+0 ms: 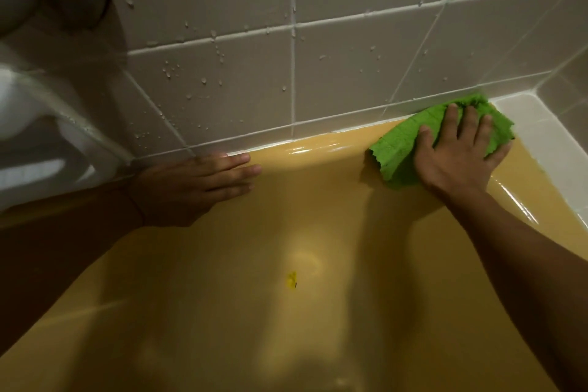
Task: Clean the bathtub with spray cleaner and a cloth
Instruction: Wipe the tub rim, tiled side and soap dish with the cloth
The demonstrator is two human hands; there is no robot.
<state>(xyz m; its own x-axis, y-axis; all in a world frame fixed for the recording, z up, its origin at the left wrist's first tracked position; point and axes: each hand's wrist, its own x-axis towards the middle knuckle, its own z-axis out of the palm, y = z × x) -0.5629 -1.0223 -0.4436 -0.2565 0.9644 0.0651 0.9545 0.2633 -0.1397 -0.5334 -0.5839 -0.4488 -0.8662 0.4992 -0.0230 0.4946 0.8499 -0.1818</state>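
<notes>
Right hand (458, 153) at 2 o'clock: fingers straight & spread, palm pressing green cloth (401, 143) flat onto the yellow bathtub (286, 232) rim, where rim meets tiled wall (350, 67). Cloth crumpled, far edge touching the wall's bottom grout line, its 3 o'clock side near the white ledge (541, 137) in the corner. Left hand (191, 188) at 9 o'clock, also open, fingers straight & together. It rests on the rim just beside the wall, holding nothing, well apart from cloth. Water droplets (168, 71) on tiles approx. 11 o'clock. Small yellow speck (292, 280) on tub floor, 6 o'clock. Blurred white object (22, 105) at far 9 o'clock edge, can't tell what.
</notes>
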